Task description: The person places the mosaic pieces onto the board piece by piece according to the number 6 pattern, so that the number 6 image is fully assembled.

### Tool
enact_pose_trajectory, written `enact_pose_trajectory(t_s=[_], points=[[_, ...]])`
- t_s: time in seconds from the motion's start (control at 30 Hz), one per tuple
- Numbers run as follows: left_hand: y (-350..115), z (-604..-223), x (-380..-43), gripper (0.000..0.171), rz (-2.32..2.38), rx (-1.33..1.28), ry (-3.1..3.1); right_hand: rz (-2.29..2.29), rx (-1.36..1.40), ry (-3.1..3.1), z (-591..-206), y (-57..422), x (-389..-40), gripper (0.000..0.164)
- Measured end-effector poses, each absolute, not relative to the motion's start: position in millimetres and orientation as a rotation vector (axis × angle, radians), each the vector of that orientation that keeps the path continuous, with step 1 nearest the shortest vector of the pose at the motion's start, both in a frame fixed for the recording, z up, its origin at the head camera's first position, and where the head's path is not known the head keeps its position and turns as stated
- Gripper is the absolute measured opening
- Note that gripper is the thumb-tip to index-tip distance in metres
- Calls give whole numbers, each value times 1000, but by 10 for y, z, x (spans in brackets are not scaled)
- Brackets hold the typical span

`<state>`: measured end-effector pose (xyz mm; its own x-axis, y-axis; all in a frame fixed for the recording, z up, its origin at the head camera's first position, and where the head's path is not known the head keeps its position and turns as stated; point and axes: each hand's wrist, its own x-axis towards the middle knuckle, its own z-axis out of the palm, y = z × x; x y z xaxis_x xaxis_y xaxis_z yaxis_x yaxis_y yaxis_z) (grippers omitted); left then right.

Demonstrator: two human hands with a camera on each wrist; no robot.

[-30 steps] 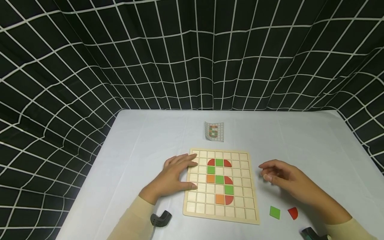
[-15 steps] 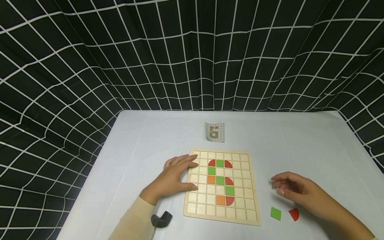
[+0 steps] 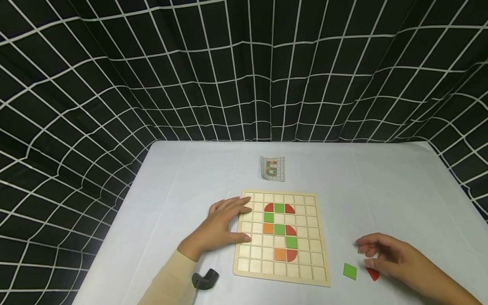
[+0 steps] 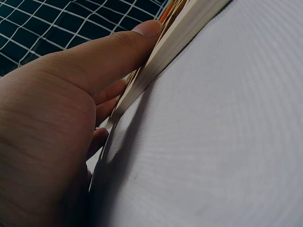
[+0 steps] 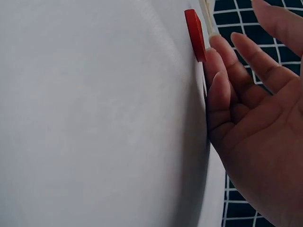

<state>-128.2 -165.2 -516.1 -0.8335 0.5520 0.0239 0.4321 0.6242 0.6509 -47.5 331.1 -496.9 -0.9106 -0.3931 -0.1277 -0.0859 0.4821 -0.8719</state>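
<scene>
My left hand (image 3: 215,226) rests with spread fingers on the left edge of a wooden grid board (image 3: 256,266). In the left wrist view its thumb lies over the board's rim (image 4: 158,61). On the board sit red quarter-round, green square and orange square tiles in a curved figure. Off to the right, my right hand (image 3: 398,258) hovers with loosely bent fingers and holds nothing. Its thumb overlaps a loose red quarter-round tile (image 3: 373,275), partly hidden from the head view. That red tile (image 5: 195,35) appears just past the fingertips in the right wrist view.
A loose green square tile (image 3: 350,271) lies between the board and the red tile. Behind the board is a small printed card (image 3: 273,168) with a coloured grid figure. A black device (image 3: 205,279) is at the left wrist. Black gridded curtains (image 3: 213,84) surround the white table (image 3: 183,169).
My right hand has moved right and toward the near edge, from beside the board to over the red tile. The left hand stays on the board.
</scene>
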Motion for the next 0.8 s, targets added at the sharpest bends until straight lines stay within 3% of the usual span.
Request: enact_pose_trajectory(t_s=[0.3, 0.57, 0.8], points=[[-1646, -5159, -1283, 72, 983, 809, 2672, -1013, -225, 2466, -4986, 3468, -399, 47], [-1646, -5144, -1275, 72, 969, 802, 2669, -939, -217, 2497, -5069, 3574, -321, 55], [-1642, -5141, -1277, 72, 968, 812, 2671, -972, -346, 2613, -5131, 3577, -244, 42]])
